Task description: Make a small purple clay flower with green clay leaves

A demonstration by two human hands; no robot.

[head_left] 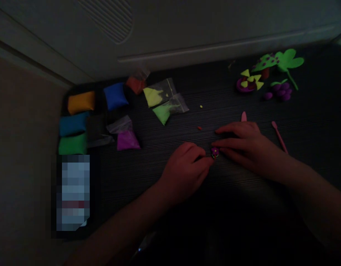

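A tiny clay flower [215, 151], purple with a yellow centre and bits of green and orange at its lower edge, lies on the dark table between my hands. My left hand [187, 168] is closed, its thumb and index tips pinched at the flower's lower left side. From the right, my right hand [244, 142] reaches in with fingers stretched and apart; its middle fingertip and thumb are beside the flower. Partly hidden behind that hand is a pink modelling tool [244, 116]. A small orange clay bit [199, 128] and a yellow bit [201, 106] lie farther back.
Several coloured clay packets stand left, among them orange [81, 102], blue [115, 96] and purple [128, 140]. Finished clay pieces sit back right: purple grapes [281, 91], a green flower [289, 61], a purple dish [242, 85]. Another pink tool [279, 136] lies right. A blurred-out bright rectangle [74, 188] is front left.
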